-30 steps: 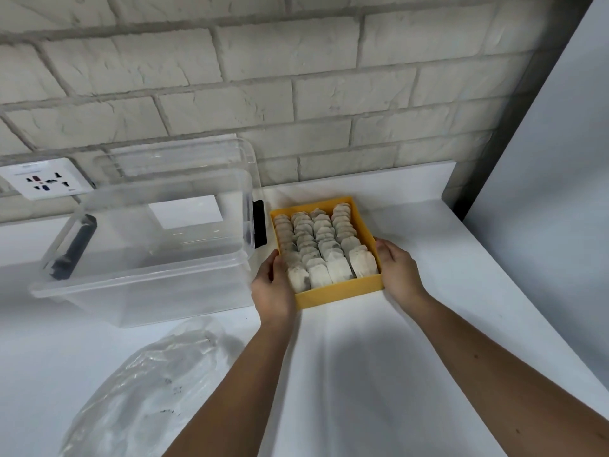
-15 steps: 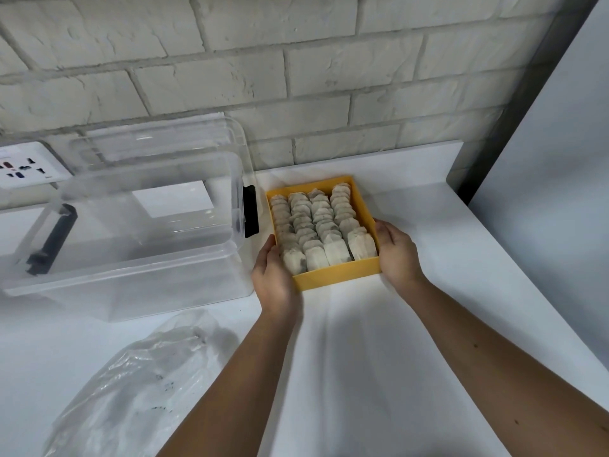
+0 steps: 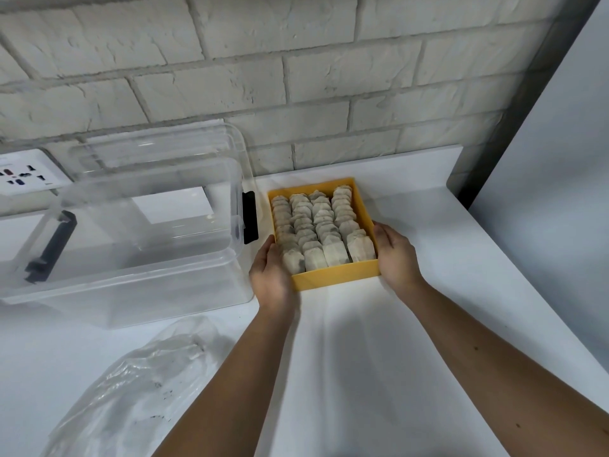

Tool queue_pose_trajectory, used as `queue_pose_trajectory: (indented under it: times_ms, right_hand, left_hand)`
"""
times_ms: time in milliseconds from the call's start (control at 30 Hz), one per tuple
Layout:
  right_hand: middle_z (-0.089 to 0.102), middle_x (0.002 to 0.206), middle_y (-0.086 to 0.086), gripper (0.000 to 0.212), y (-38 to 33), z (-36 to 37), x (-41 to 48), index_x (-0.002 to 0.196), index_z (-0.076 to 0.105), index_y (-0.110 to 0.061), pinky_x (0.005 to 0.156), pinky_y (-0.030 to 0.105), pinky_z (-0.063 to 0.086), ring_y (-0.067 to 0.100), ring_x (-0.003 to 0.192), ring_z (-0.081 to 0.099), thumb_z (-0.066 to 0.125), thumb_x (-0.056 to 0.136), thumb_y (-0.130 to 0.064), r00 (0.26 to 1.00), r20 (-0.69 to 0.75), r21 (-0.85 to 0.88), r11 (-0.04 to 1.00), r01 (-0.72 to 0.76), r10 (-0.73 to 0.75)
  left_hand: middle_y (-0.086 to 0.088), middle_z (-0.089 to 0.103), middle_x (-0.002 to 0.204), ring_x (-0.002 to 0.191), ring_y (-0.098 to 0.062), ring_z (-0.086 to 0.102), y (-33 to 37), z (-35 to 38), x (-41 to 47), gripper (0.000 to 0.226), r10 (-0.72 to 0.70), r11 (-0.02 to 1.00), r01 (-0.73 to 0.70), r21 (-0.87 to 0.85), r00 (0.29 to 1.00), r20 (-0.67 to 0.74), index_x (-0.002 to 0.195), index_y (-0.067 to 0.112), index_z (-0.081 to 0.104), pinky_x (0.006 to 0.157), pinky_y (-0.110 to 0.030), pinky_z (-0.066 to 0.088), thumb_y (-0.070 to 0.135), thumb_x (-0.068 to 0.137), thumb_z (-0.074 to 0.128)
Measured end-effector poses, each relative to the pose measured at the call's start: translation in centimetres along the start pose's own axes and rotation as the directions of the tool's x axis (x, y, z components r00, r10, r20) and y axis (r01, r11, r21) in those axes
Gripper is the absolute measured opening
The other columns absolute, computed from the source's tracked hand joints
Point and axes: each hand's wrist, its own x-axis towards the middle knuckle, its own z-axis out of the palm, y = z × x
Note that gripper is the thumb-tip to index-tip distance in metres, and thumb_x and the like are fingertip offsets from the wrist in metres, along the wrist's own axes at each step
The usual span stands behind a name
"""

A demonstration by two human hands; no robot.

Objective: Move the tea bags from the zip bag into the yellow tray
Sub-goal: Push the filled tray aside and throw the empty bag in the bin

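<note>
The yellow tray [image 3: 336, 278] stands on the white counter near the brick wall, packed with several rows of upright tea bags [image 3: 316, 225]. My left hand [image 3: 270, 275] grips the tray's left side at the near corner, thumb at the rim. My right hand [image 3: 395, 255] grips the right side at the near corner. The clear zip bag [image 3: 138, 390] lies crumpled at the lower left, and it looks empty apart from dark crumbs.
A large clear plastic storage box [image 3: 131, 258] with black latches stands just left of the tray, its lid leaning against the wall behind. A wall socket [image 3: 23, 174] is at far left. A grey panel [image 3: 543, 192] borders the counter on the right.
Both hands keep their hold on the tray's sides. The tray has slid slightly toward the wall, and my view has shifted a little.
</note>
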Motion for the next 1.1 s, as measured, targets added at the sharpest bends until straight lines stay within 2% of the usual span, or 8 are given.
queue_pose_trajectory:
  times_ms: [200, 367, 533, 700, 767, 900, 1000, 1100]
  right_hand:
    - [0.063, 0.128, 0.003, 0.040, -0.4, -0.7, 0.0, 0.132, 0.058, -0.018, 0.099, 0.031, 0.043, 0.023, 0.119, 0.056, 0.035, 0.104, -0.035, 0.999, 0.041, 0.007, 1.000, -0.016, 0.016]
    - [0.051, 0.144, 0.001, 0.047, -1.8, -1.2, -1.2, 0.143, 0.046, -0.018, 0.100, 0.023, 0.034, 0.020, 0.132, 0.047, 0.047, 0.100, -0.037, 0.999, 0.019, -0.020, 0.999, 0.042, -0.042]
    - [0.059, 0.130, 0.006, 0.043, -4.2, -0.9, -4.8, 0.133, 0.055, -0.016, 0.100, 0.037, 0.044, 0.026, 0.121, 0.053, 0.060, 0.091, -0.027, 0.943, -0.096, -0.144, 0.942, 0.304, -0.319]
    - [0.059, 0.128, -0.003, 0.031, -5.9, 1.6, -11.4, 0.122, 0.061, -0.020, 0.099, 0.031, 0.042, 0.017, 0.122, 0.048, 0.062, 0.092, -0.019, 0.922, -0.010, -0.029, 0.922, 0.386, -0.386]
    - [0.060, 0.123, -0.004, 0.026, -6.5, 3.0, -13.8, 0.118, 0.063, -0.023, 0.089, 0.025, 0.044, 0.014, 0.116, 0.051, 0.063, 0.092, -0.019, 0.930, 0.088, 0.072, 0.933, 0.352, -0.357]
    - [0.063, 0.110, -0.006, 0.030, -8.2, 6.0, -17.7, 0.117, 0.063, -0.024, 0.075, 0.018, 0.048, 0.010, 0.097, 0.060, 0.068, 0.088, -0.031, 0.918, 0.348, 0.197, 0.972, 0.125, -0.188]
    - [0.066, 0.105, -0.003, 0.051, -9.2, 8.6, -19.6, 0.124, 0.057, -0.026, 0.077, 0.027, 0.050, 0.015, 0.091, 0.066, 0.072, 0.080, -0.048, 0.857, 0.515, 0.080, 0.996, -0.030, -0.016]
    - [0.067, 0.089, 0.006, 0.042, -9.9, 10.6, -21.0, 0.119, 0.057, -0.018, 0.065, 0.034, 0.053, 0.020, 0.065, 0.064, 0.072, 0.084, -0.034, 0.799, 0.579, 0.039, 0.974, -0.224, 0.160]
  left_hand:
    - [-0.001, 0.066, 0.123, 0.110, -0.017, 0.063, 0.5, -0.3, 0.0, 0.032, -0.026, 0.998, 0.025, 0.055, 1.000, 0.013, 0.131, 0.013, 0.062, 0.096, -0.028, 0.050, 0.017, 0.102, 0.049]
    - [-0.004, 0.054, 0.144, 0.128, -0.024, 0.052, 1.6, -1.7, -2.4, 0.048, -0.096, 0.945, 0.061, 0.320, 0.991, 0.097, 0.143, 0.015, 0.050, 0.112, -0.038, 0.039, 0.036, 0.101, 0.047]
    - [0.007, 0.048, 0.149, 0.136, -0.013, 0.045, 4.2, -5.5, -9.3, 0.050, -0.089, 0.883, -0.047, 0.466, 0.960, 0.265, 0.147, 0.025, 0.046, 0.101, -0.024, 0.033, 0.035, 0.098, 0.057]
    - [0.019, 0.071, 0.111, 0.101, 0.012, 0.061, 7.6, -12.8, -13.5, 0.022, 0.098, 0.779, -0.369, 0.507, 0.870, 0.483, 0.113, 0.036, 0.072, 0.082, -0.008, 0.041, 0.026, 0.098, 0.060]
    - [0.021, 0.070, 0.111, 0.102, 0.008, 0.061, 8.8, -15.9, -13.7, 0.021, 0.234, 0.677, -0.489, 0.550, 0.851, 0.470, 0.111, 0.035, 0.072, 0.078, -0.004, 0.041, 0.024, 0.098, 0.060]
    - [0.007, 0.060, 0.133, 0.123, -0.017, 0.053, 9.7, -22.4, -11.9, 0.029, 0.432, 0.251, -0.588, 0.769, 0.779, 0.455, 0.125, 0.028, 0.064, 0.098, -0.020, 0.039, 0.025, 0.095, 0.062]
    - [-0.005, 0.050, 0.144, 0.127, -0.033, 0.050, 10.2, -26.3, -10.9, 0.051, 0.312, 0.172, -0.368, 0.914, 0.900, 0.304, 0.142, 0.027, 0.049, 0.103, -0.043, 0.040, 0.045, 0.095, 0.058]
    - [-0.003, 0.055, 0.141, 0.127, -0.030, 0.053, 10.2, -27.9, -10.3, 0.064, 0.074, 0.140, -0.228, 0.964, 0.973, 0.219, 0.148, 0.028, 0.038, 0.101, -0.043, 0.042, 0.057, 0.093, 0.053]
